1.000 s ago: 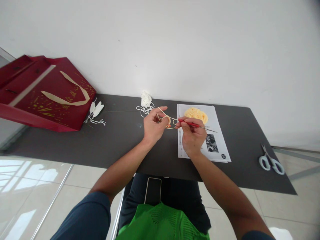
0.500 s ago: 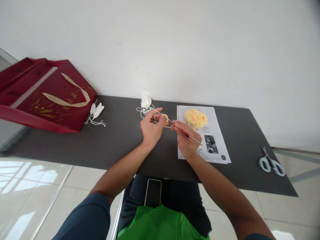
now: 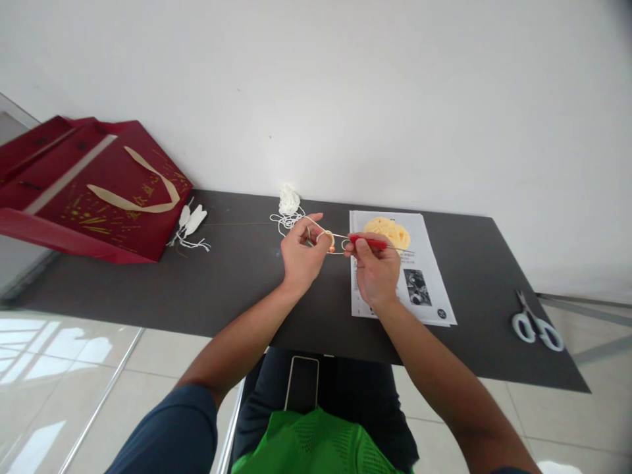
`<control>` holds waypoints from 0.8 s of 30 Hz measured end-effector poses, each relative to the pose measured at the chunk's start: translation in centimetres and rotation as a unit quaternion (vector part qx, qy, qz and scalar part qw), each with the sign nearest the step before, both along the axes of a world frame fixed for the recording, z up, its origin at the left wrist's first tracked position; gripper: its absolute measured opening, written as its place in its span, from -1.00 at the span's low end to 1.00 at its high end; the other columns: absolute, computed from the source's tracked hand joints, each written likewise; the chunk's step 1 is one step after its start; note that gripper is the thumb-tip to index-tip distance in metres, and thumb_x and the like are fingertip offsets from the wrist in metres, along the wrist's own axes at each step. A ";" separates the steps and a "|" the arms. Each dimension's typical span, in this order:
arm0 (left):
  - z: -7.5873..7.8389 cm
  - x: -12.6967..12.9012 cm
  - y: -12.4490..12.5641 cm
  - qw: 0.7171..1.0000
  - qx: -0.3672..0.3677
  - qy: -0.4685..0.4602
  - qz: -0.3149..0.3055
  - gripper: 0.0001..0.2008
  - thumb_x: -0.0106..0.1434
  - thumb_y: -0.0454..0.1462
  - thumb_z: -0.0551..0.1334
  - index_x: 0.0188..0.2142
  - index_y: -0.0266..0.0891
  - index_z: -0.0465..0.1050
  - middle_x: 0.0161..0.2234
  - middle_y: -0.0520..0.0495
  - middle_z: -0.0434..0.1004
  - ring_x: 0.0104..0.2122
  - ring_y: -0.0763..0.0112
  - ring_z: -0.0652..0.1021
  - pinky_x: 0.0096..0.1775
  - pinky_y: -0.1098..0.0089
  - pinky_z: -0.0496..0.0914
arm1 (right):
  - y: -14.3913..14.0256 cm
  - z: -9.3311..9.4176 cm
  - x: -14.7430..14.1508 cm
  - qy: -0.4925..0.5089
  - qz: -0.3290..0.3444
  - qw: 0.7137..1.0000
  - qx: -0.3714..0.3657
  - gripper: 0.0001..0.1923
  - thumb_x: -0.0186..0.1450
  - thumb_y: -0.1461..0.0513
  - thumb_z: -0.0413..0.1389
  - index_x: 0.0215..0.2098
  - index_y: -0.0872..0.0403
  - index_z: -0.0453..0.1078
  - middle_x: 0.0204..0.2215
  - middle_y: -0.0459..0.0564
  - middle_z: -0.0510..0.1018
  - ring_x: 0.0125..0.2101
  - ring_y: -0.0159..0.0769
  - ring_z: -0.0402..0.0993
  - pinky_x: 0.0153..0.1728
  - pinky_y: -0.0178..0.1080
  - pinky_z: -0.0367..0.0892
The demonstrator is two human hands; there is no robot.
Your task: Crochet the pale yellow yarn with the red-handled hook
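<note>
My left hand (image 3: 301,253) pinches a small cream crochet piece (image 3: 326,238) above the dark table (image 3: 237,276), with yarn looped over its fingers. My right hand (image 3: 376,270) grips a red-handled crochet hook (image 3: 371,242), its tip pointing left at the piece. A thin strand runs from the piece toward the yellow yarn ball (image 3: 389,230), which rests on a printed paper sheet (image 3: 424,289) just behind my right hand.
A red gift bag (image 3: 93,191) lies at the table's left end with white tassel pieces (image 3: 190,220) beside it. A clump of white yarn (image 3: 289,199) sits near the wall. Scissors (image 3: 536,324) lie at the right end. A phone (image 3: 302,383) rests on my lap.
My right hand swung the hook from a downward slant to nearly level, with its tip again at the piece. My left hand stayed put with the piece.
</note>
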State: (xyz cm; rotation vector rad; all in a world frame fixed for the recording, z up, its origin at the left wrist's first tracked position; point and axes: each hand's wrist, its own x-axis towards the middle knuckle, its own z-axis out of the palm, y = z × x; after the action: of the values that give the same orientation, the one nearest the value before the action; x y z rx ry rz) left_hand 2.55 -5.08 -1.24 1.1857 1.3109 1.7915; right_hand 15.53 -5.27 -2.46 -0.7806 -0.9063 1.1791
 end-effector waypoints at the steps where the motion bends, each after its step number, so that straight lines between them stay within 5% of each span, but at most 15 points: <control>1: 0.1 0.0 0.0 1.000 0.003 0.001 -0.002 -0.68 0.15 -0.35 0.33 -0.06 -0.18 0.53 -0.45 0.12 0.48 -0.50 0.55 0.45 -0.37 0.45 0.39 | 0.1 0.1 0.1 0.017 0.012 1.000 -0.008 -0.92 0.28 0.18 0.31 -0.27 0.01 0.55 -0.31 -0.09 0.71 -0.44 -0.40 0.60 -0.38 -0.27 0.59; 11: -0.1 0.1 -0.1 1.000 0.002 0.009 -0.002 -0.69 0.18 -0.33 0.32 -0.05 -0.16 0.52 -0.44 0.11 0.48 -0.49 0.53 0.45 -0.37 0.43 0.39 | 0.1 0.2 0.2 0.040 0.015 0.999 0.010 -0.90 0.25 0.21 0.33 -0.28 -0.02 0.52 -0.32 -0.12 0.70 -0.46 -0.41 0.56 -0.41 -0.27 0.55; 24: -0.3 -0.1 -0.3 0.998 -0.009 0.046 0.040 -0.72 0.17 -0.33 0.32 -0.09 -0.15 0.56 -0.44 0.08 0.53 -0.50 0.52 0.44 -0.35 0.43 0.38 | -1.4 -0.2 0.0 -0.117 -0.050 0.983 0.132 -0.92 0.29 0.24 0.30 -0.26 -0.11 0.62 -0.21 -0.09 0.72 -0.38 -0.30 0.65 -0.26 -0.11 0.63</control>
State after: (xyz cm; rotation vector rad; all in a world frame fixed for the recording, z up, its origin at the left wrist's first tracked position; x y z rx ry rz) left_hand 2.47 -5.38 -1.51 1.2337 1.4429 1.7957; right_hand 15.49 -6.64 -2.63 -0.7484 -1.1777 0.8690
